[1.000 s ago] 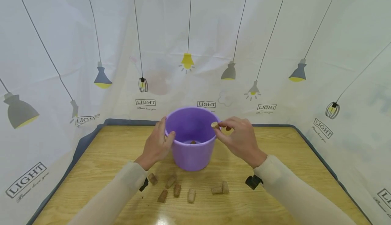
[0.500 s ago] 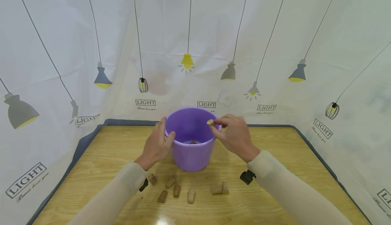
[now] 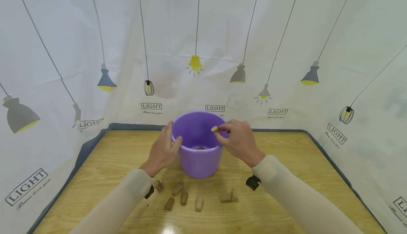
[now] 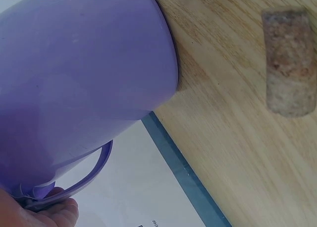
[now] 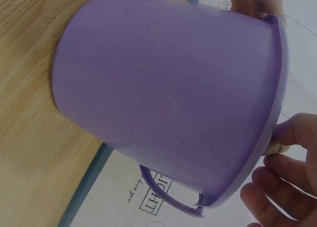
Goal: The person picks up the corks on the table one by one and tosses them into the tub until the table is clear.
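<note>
A cork (image 3: 214, 129) is pinched by the right hand (image 3: 239, 139) over the bucket (image 3: 201, 164), itself gripped by the left hand (image 3: 163, 152); a brown piece (image 3: 201, 148) is part-hidden inside; seven corks (image 3: 199, 204) are strewn nearer on the worktop (image 3: 124, 156); printed cloth (image 3: 222, 25) is hung behind.

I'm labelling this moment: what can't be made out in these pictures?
Head view: full contents of the bucket; its near wall hides part of the bottom.
Right wrist view: most of the held cork, behind the bucket and right hand.
Left wrist view: most of the left hand, cut off at the corner.
Left wrist view: surface detail of the loose cork, blurred.
</note>
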Available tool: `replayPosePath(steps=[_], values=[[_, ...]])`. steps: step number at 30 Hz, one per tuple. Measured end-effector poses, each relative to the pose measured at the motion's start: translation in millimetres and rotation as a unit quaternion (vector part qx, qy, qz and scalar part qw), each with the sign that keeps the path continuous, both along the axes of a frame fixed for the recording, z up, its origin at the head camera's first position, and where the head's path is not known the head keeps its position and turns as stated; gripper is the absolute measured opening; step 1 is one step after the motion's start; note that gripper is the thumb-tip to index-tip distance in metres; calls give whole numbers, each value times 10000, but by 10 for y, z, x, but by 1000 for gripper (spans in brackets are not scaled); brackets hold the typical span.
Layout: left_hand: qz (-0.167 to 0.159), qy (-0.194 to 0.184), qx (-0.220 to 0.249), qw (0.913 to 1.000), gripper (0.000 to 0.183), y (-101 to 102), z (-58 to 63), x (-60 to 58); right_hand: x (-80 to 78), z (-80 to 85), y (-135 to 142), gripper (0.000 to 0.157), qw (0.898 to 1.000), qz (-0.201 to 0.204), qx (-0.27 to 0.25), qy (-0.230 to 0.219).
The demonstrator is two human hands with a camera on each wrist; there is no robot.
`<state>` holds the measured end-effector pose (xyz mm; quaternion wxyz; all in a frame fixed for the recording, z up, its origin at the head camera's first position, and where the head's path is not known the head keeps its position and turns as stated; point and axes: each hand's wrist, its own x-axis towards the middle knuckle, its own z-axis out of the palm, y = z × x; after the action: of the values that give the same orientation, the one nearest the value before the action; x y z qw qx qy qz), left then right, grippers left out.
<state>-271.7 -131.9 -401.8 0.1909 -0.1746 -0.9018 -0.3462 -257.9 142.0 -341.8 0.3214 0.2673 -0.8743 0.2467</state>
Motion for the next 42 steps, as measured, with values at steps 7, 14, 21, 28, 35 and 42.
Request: replayPosePath(steps=[7,14,21,28,35,42], values=[[30,4,-18,10000,74,-4,4,-3,-16,28,-34,11,9986,-126,319,-412],[27,-31,-11,10000,74,-1,-3,-8,-34,49,-80,28,9918,-512,761,-895],[-30,-78,21,10000,74,-1,-26,-13,-24,50,-98,39,9922,-636,569,-912],[49,-47,2,10000,74,-3,-22,-21,5,65,-67,43,9942,-633,331,-803],[50,-13,-17,10000,73,-4,-12,-10,16,43,-8,41,9954,-593,254,-701],[49,41,-18,10000,74,-1,-8,-9,51,39,35,40,9967,-531,129,-592]])
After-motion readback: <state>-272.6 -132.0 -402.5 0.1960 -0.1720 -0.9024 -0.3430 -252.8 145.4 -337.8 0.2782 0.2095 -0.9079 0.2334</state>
